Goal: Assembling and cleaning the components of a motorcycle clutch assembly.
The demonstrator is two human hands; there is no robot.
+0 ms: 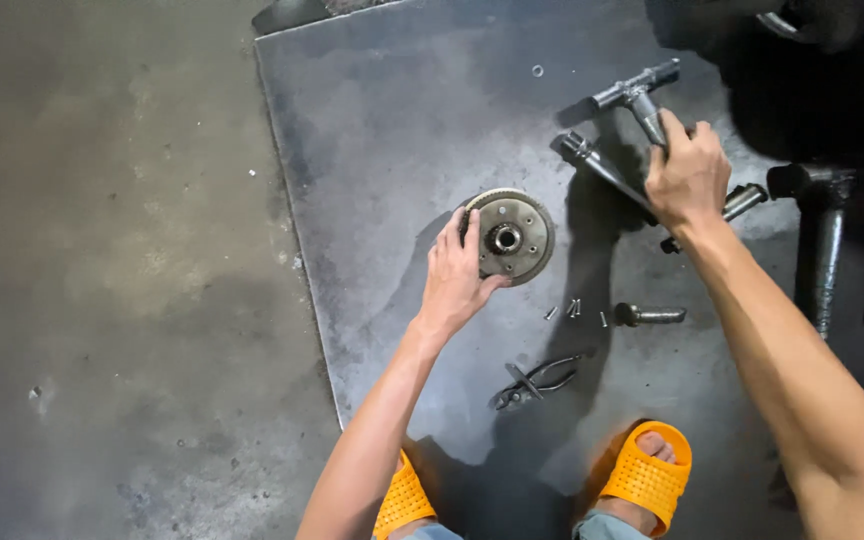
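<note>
Steadying a toothed gear disc (pixel 508 236) on the steel plate (pixel 382 120), left hand (pixel 457 280) clasps its rim; right hand (pixel 689 175) is clamped on a cross wrench (pixel 640 95).

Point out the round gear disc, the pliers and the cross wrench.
gear disc (pixel 512 238), head view, on its flat face beside the centre hole
pliers (pixel 537 381), head view, near the pivot
cross wrench (pixel 636 93), head view, where its arms meet
</note>
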